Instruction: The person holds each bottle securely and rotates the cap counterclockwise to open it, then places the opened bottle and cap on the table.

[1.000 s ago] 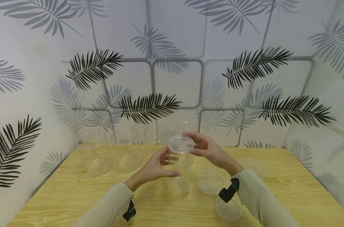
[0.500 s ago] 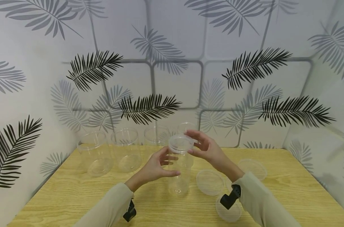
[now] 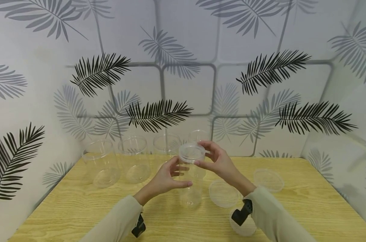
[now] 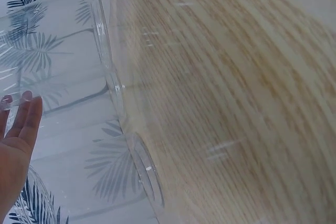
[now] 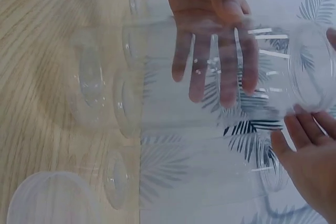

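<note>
A tall clear plastic jar [image 3: 190, 198] stands upright near the middle of the table. My left hand [image 3: 165, 179] holds it round the body, thumb in front and fingers behind. Through the clear wall in the right wrist view, those left fingers [image 5: 227, 77] show spread along the far side. On the jar's mouth sits a clear lid [image 3: 192, 151]. My right hand [image 3: 220, 162] grips the lid's rim from the right, thumb at the front and fingers at the back. Whether the lid is fully seated cannot be made out.
Several clear open jars stand in a row at the back, the leftmost jar [image 3: 101, 168] being wide. Loose clear lids lie at the right: one lid [image 3: 223, 194] by the jar, another lid [image 3: 268, 180] farther back, and a third lid [image 3: 243, 228] partly under my right wrist.
The right hand has shifted along the lid's rim, its thumb now farther left at the front. The left hand and the jar stay almost where they were.
</note>
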`<state>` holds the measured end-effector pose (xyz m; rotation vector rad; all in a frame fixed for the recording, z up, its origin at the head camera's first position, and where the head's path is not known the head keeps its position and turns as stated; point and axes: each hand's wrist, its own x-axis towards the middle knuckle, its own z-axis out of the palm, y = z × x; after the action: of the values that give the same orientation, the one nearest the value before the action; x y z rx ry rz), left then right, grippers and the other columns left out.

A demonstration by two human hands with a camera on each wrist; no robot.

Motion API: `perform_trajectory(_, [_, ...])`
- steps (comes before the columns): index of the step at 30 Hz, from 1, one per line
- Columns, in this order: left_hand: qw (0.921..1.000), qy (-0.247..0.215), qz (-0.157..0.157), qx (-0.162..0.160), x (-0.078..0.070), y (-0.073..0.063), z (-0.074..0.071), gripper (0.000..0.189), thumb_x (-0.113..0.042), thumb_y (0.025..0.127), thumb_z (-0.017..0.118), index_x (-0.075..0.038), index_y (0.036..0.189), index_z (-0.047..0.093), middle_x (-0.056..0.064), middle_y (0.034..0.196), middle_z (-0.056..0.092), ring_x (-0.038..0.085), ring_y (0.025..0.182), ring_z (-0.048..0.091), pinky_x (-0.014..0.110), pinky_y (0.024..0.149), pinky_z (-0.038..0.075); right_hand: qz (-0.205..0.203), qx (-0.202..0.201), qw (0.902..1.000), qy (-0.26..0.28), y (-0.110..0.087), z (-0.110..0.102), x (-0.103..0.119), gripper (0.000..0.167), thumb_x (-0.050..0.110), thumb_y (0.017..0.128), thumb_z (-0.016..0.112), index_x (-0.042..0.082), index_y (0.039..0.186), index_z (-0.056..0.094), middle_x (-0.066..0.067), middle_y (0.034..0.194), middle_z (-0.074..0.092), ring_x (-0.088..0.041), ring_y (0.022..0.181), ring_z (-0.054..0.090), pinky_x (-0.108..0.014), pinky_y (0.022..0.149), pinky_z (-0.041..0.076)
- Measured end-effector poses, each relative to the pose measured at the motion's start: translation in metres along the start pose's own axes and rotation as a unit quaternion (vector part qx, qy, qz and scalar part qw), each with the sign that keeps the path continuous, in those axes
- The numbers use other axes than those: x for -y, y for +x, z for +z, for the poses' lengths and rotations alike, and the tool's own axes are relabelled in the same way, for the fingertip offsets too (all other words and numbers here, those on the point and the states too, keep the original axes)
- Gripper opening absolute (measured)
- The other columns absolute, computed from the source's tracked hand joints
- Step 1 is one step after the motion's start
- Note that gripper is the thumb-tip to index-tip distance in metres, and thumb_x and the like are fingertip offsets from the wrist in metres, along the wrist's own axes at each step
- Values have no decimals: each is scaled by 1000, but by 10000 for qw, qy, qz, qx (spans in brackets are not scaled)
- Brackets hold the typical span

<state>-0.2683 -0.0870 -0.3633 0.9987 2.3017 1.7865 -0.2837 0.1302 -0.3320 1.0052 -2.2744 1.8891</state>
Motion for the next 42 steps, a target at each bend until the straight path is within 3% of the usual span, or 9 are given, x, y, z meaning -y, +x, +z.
perform_trajectory(6, [9999,-90,33,67,4,0,-1,76,-7,73,76,-13,137,35,14,131,48,31,116,53,49,96,44,124,887,9940,632,3,-10,-2,64,16,87,62,2,140,28,-11,136,41,-18,121,47,-31,94,47])
perform_trajectory(12, [9999,-34,-17,111,3,0,0,76,-9,73,76,-13,137,35,16,132,46,31,116,53,48,96,44,195,1168,9891,878,4,-14,-1,69,17,89,60,0,143,21,-6,136,41,-13,121,47,-33,97,45])
perform_trajectory(18, [10000,48,-42,15,1,0,-1,74,-8,73,76,-13,136,36,14,131,47,29,116,53,46,96,45,174,1041,9906,867,3,-14,0,67,17,88,61,4,142,23,-11,141,35,-19,126,43,-33,99,43])
perform_trajectory(24, [9999,68,-70,-37,-1,0,-1,73,-8,74,75,-13,136,37,14,131,47,29,117,53,47,97,44,237,462,9973,521,-2,-11,3,65,17,86,63,6,140,29,-11,143,34,-33,127,39,-34,96,46])
perform_trajectory(32, [9999,63,-38,-77,-2,0,0,72,-6,74,75,-12,135,38,15,130,48,30,116,53,48,96,44,257,-38,9990,360,-4,-3,8,65,16,82,69,3,136,34,-15,135,40,-35,123,41,-32,90,50])
perform_trajectory(37, [10000,34,-44,-47,-3,0,1,71,-7,74,75,-12,134,38,11,130,49,29,116,53,46,96,45,208,-42,9992,343,-2,-2,7,61,17,82,69,3,133,38,-14,131,44,-27,117,47,-30,88,50])
perform_trajectory(42, [10000,-29,-27,48,-3,1,2,74,-7,74,75,-13,137,35,13,131,47,30,117,52,43,97,45,100,402,9976,546,1,-10,3,60,16,84,66,0,134,36,-7,130,46,-15,117,50,-29,95,47])
